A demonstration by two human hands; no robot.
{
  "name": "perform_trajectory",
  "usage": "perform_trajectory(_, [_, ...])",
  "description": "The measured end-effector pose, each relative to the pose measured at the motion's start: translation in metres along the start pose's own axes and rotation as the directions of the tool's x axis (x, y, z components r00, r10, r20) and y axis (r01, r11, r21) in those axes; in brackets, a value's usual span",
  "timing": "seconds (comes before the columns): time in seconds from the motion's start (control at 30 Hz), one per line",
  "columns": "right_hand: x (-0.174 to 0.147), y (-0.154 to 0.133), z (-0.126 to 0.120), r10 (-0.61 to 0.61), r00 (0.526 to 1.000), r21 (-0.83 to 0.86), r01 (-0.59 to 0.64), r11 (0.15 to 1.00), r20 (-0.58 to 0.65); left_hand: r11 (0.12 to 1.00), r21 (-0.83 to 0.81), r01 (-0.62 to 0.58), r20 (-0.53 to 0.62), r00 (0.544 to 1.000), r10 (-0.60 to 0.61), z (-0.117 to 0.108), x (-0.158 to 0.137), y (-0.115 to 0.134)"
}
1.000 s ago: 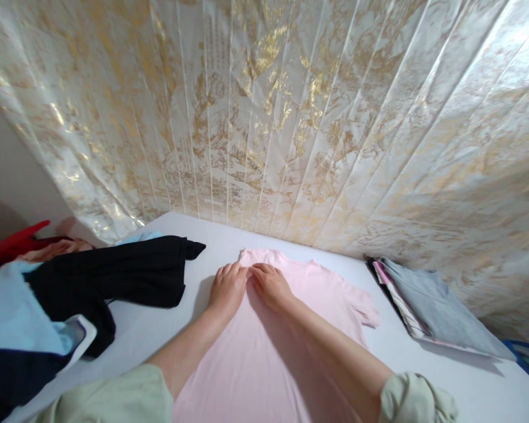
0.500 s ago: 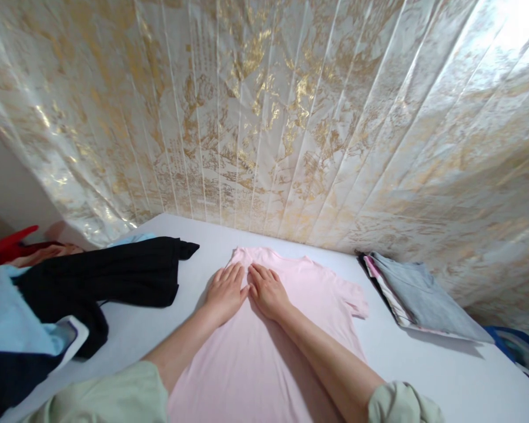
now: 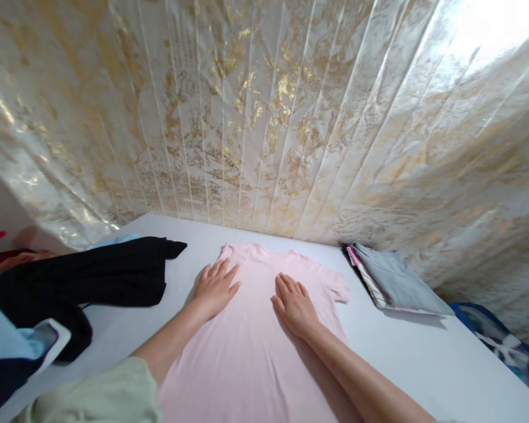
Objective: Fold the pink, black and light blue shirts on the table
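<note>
At six o'clock, a pink short-sleeved T-shirt [image 3: 247,364] lies spread on the white counter [image 3: 405,346]. The right hand [image 3: 296,308], toward five, rests flat on it, fingers together; the left hand [image 3: 214,292], at seven, has its grip splayed; neither pinches cloth. Smoothing seems in hand; the next move probably calls for light, flat palms. Folded garments [image 3: 401,279] sit at four.

Pink shirt [image 3: 242,352] partly beyond bottom edge

- Left hand [image 3: 213,290], right hand [image 3: 296,308]: two observed.
- Pink shirt [image 3: 242,346]: one.
- Loose clothes heap [image 3: 110,276]: one.
- Folded clothes stack [image 3: 394,282]: one.
- White table [image 3: 423,358]: one.
- Gold-patterned curtain [image 3: 247,117]: one.
</note>
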State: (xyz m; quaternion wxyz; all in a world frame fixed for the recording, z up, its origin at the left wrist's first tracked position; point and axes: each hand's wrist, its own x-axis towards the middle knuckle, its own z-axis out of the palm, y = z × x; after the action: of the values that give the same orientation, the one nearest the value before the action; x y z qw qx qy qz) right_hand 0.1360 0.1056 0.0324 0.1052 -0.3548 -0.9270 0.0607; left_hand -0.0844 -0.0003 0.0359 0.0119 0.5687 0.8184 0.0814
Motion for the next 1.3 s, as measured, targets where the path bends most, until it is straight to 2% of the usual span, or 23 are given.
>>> perform_trajectory(0.23, [-0.009,-0.005,-0.01,-0.018,0.989,0.137,0.038,0.99,-0.145,0.996,0.089,0.011,0.084,0.996,-0.018,-0.008,0.008,-0.001])
perform_trajectory(0.3, [-0.008,0.008,-0.018,0.013,0.981,0.193,0.025,0.981,-0.195,0.994,0.113,-0.002,0.107,0.994,-0.01,-0.013,0.015,0.0])
perform_trajectory(0.4, [-0.011,0.05,-0.035,0.128,0.954,0.231,-0.065,0.971,-0.27,0.992,0.101,-0.073,0.049,0.996,0.069,-0.021,0.025,0.017])
perform_trajectory(0.47, [-0.016,0.087,-0.047,0.264,0.913,0.231,-0.197,0.953,-0.31,0.986,0.073,-0.151,0.006,0.989,0.151,-0.024,0.031,0.041])
perform_trajectory(0.57, [-0.029,0.133,-0.058,0.552,0.777,0.225,-0.504,0.834,-0.304,0.963,0.002,-0.269,0.018,0.963,0.269,-0.021,0.037,0.094])
perform_trajectory(0.63, [-0.036,0.148,-0.057,0.661,0.702,0.208,-0.627,0.75,-0.266,0.935,-0.052,-0.351,0.025,0.936,0.352,-0.013,0.042,0.135])
perform_trajectory(0.67, [-0.039,0.151,-0.055,0.68,0.688,0.192,-0.654,0.732,-0.253,0.923,-0.073,-0.379,0.012,0.925,0.381,-0.008,0.045,0.155])
perform_trajectory(0.73, [-0.043,0.15,-0.05,0.676,0.697,0.148,-0.662,0.735,-0.242,0.908,-0.089,-0.41,-0.001,0.912,0.411,0.005,0.051,0.189])
perform_trajectory(0.8, [-0.042,0.146,-0.045,0.644,0.726,0.109,-0.639,0.761,-0.239,0.903,-0.092,-0.419,-0.003,0.907,0.421,0.02,0.055,0.212])
perform_trajectory(0.87, [-0.04,0.145,-0.042,0.623,0.747,0.136,-0.609,0.781,-0.232,0.904,-0.092,-0.418,0.002,0.907,0.42,0.034,0.057,0.225])
perform_trajectory(0.93, [-0.037,0.149,-0.041,0.625,0.745,0.277,-0.565,0.777,-0.233,0.905,-0.087,-0.417,-0.003,0.908,0.419,0.045,0.057,0.228])
perform_trajectory(0.97, [-0.036,0.152,-0.04,0.647,0.729,0.416,-0.53,0.739,-0.222,0.904,-0.083,-0.42,-0.01,0.907,0.421,0.048,0.057,0.228])
perform_trajectory(1.0, [-0.035,0.154,-0.039,0.679,0.709,0.574,-0.48,0.663,-0.192,0.902,-0.08,-0.424,-0.018,0.906,0.424,0.051,0.057,0.227])
perform_trajectory(1.07, [-0.032,0.156,-0.038,0.729,0.679,0.822,-0.364,0.438,-0.088,0.899,-0.076,-0.431,-0.023,0.902,0.43,0.053,0.057,0.224])
perform_trajectory(1.1, [-0.031,0.155,-0.038,0.739,0.673,0.887,-0.322,0.331,-0.032,0.898,-0.077,-0.433,-0.022,0.901,0.433,0.053,0.057,0.223])
perform_trajectory(1.2, [-0.029,0.149,-0.04,0.742,0.668,0.949,-0.269,0.164,0.061,0.897,-0.09,-0.433,-0.03,0.901,0.433,0.052,0.057,0.223])
perform_trajectory(1.3, [-0.03,0.141,-0.044,0.717,0.681,0.988,-0.131,-0.079,0.148,0.893,-0.114,-0.435,-0.056,0.9,0.432,0.051,0.056,0.222])
